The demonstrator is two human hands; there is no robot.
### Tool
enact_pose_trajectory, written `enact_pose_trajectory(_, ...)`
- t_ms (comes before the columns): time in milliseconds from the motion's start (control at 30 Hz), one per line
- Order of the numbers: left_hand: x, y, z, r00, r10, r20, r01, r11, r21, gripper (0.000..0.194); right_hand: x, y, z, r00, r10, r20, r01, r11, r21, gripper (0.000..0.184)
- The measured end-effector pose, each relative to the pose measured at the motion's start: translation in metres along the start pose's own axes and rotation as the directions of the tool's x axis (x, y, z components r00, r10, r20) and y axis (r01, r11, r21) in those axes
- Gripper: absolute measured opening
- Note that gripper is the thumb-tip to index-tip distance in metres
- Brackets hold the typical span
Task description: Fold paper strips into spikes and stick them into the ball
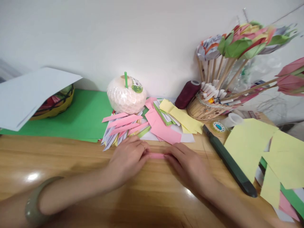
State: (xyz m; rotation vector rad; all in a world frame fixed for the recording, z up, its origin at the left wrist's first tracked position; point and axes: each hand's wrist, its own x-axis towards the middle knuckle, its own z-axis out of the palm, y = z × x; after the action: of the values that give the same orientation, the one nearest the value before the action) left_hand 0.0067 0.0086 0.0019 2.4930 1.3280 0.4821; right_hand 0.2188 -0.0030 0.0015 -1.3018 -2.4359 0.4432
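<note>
In the head view, a narrow pink paper strip lies just below the centre of the frame, stretched between two hands over the worktop. The left hand has its fingers pinched on the strip's left end; the fingers of the right hand are pinched on its right end. A bangle circles the left wrist at lower left.

Just above the hands, pink, white and yellow folded strips lie in a pile in front of a wrapped coconut with a green straw. Right of it are loose pink pieces and yellow ones. At upper right, paper flowers rise on sticks near a dark red thread spool. A dark green cutter-like tool lies at right, beside yellow sheets.
</note>
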Motion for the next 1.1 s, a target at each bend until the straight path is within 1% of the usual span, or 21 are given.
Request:
enact_pose_trajectory(67,0.001,0.001,-0.002,0.998,-0.05,0.045,0.049,0.999,0.024,0.007,0.0,0.0,0.001,0.999,0.043,0.009,-0.043,0.999,-0.002,0.016)
enact_pose_trajectory(100,0.002,0.001,-0.002,0.997,-0.054,0.053,0.052,0.998,0.043,0.005,0.001,-0.001,0.001,0.998,0.054,0.007,-0.054,0.999,-0.004,0.016)
enact_pose_trajectory(200,0.001,0.0,0.0,0.999,-0.006,0.038,0.002,0.996,0.09,0.005,0.001,-0.001,0.0,0.999,0.028,-0.016,-0.028,0.999,-0.023,0.013)
enact_pose_trajectory(267,0.0,0.0,0.002,0.999,0.048,0.019,-0.05,0.995,0.087,0.008,0.001,-0.001,-0.002,1.0,-0.006,-0.023,0.005,0.999,-0.033,0.009)
enact_pose_trajectory(367,-0.001,-0.001,0.002,0.995,0.094,0.013,-0.094,0.995,0.031,0.007,0.001,-0.002,-0.004,1.0,-0.028,-0.01,0.028,0.999,-0.025,0.006)
enact_pose_trajectory(500,-0.001,-0.002,0.001,0.993,0.113,0.029,-0.112,0.993,-0.036,0.006,0.0,-0.002,-0.003,0.999,-0.045,-0.018,0.044,0.998,-0.041,0.009)
enact_pose_trajectory(567,-0.001,-0.002,0.001,0.992,0.128,0.011,-0.127,0.99,-0.066,0.007,-0.001,-0.002,-0.002,0.998,-0.052,-0.025,0.051,0.998,-0.036,0.01)
enact_pose_trajectory(667,-0.001,-0.002,0.003,0.988,0.145,-0.047,-0.15,0.981,-0.124,0.011,-0.002,-0.001,-0.001,0.998,-0.06,-0.032,0.061,0.998,0.015,0.011)
enact_pose_trajectory(767,-0.001,0.0,0.005,0.992,0.107,-0.066,-0.119,0.968,-0.219,0.015,-0.003,-0.003,-0.001,0.997,-0.067,-0.037,0.071,0.99,0.119,0.008)
enact_pose_trajectory(900,-0.002,0.004,0.003,0.998,0.06,-0.017,-0.062,0.941,-0.334,0.013,-0.004,-0.007,-0.002,0.989,-0.123,-0.083,0.139,0.962,0.236,0.015)
enact_pose_trajectory(967,-0.003,0.005,0.002,0.997,0.07,0.013,-0.061,0.931,-0.36,0.01,-0.004,-0.009,-0.003,0.987,-0.118,-0.108,0.142,0.958,0.25,0.017)
enact_pose_trajectory(1033,-0.005,0.006,0.002,0.997,0.07,0.034,-0.05,0.914,-0.402,0.015,-0.005,-0.011,-0.003,0.988,-0.098,-0.117,0.124,0.961,0.246,0.016)
enact_pose_trajectory(1100,-0.006,0.008,0.002,0.997,0.045,0.066,-0.009,0.886,-0.464,0.022,-0.006,-0.014,-0.002,0.988,-0.107,-0.115,0.131,0.965,0.227,0.014)
